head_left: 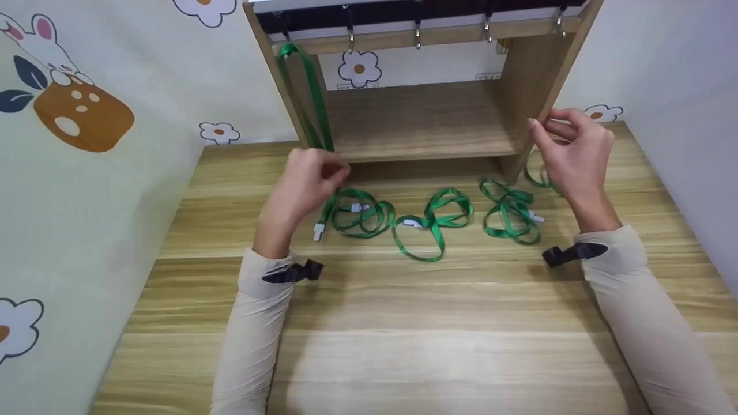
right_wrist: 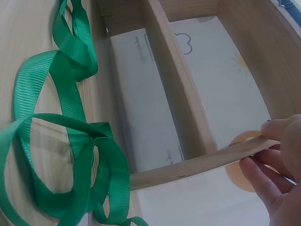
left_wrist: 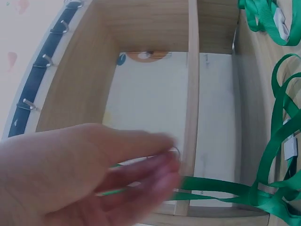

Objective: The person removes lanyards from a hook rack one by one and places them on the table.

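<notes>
A green lanyard (head_left: 316, 95) hangs from the leftmost hook of a small wooden rack (head_left: 426, 121), its white clip (head_left: 319, 231) down by the tabletop. My left hand (head_left: 302, 181) is in front of the strap's lower part, thumb near loosely bent fingers. In the left wrist view the strap (left_wrist: 216, 186) passes behind these fingers, which are blurred by motion. With thumb and fingers, my right hand (head_left: 579, 153) pinches the front edge of the rack's right side panel (right_wrist: 202, 165).
Coiled green lanyards lie along the rack's front: a left one (head_left: 363, 230), a middle one (head_left: 435, 222) and a right one (head_left: 510, 216). Another lanyard (head_left: 533, 173) is partly hidden behind my right hand. Bare metal hooks (head_left: 418, 34) line the top rail. Patterned walls (head_left: 144, 57) enclose the table.
</notes>
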### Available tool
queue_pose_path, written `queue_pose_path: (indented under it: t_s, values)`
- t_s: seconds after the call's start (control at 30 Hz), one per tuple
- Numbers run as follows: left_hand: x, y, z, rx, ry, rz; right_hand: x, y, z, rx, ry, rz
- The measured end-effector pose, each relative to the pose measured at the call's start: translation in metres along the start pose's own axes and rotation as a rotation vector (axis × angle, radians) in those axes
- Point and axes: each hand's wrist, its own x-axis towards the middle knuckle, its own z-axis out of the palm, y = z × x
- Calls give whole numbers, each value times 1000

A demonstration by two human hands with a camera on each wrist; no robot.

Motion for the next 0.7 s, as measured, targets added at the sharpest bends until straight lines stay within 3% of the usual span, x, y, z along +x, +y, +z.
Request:
queue_pose_path:
  t_s: [0.2,0.33,0.43,0.53,0.7]
  values:
    - [5,5,-4,-48,402,-2,0,1,0,-4,-3,14]
    - [4,5,-8,-64,585,-51,0,2,1,0,9,-3]
    - [2,4,-11,-67,628,-108,0,2,1,-6,9,-5]
    - [2,2,-10,-87,609,-141,0,1,1,-14,2,9]
    - [6,0,-4,-103,579,-123,0,0,1,-16,-4,23]
